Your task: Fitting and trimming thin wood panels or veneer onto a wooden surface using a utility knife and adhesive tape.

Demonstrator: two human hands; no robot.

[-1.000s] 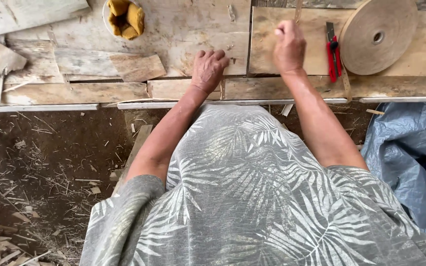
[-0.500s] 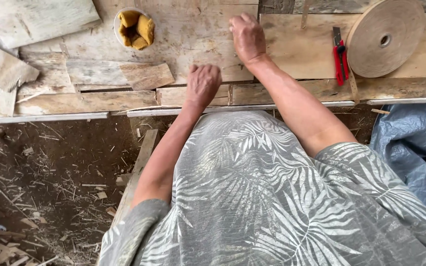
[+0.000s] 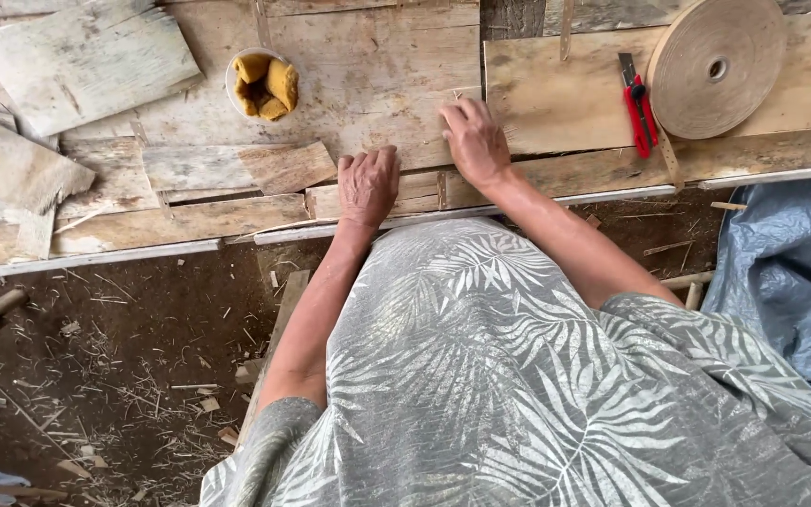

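Note:
My left hand [image 3: 368,185] lies flat, fingers spread, on a thin wood veneer sheet [image 3: 368,84] on the workbench. My right hand [image 3: 474,139] rests just to its right, fingers curled and pressing down where that sheet meets a lighter veneer piece [image 3: 565,94]. Whether its fingertips pinch anything I cannot tell. A small white bowl with yellow sponge pieces [image 3: 263,83] stands beyond my left hand. A big roll of tan veneer tape [image 3: 717,66] lies at the far right, with a red-handled cutter [image 3: 638,105] beside it.
Loose veneer scraps [image 3: 77,61] are piled on the left of the bench. A pale metal rail [image 3: 105,255] runs along the bench's near edge. Below is a dirt floor strewn with wood slivers [image 3: 96,376]. Blue-grey plastic sheeting [image 3: 790,272] lies at right.
My right hand has slid leftwards from near the cutter and tape roll to a spot close beside my left hand. The left hand stays pressed on the veneer.

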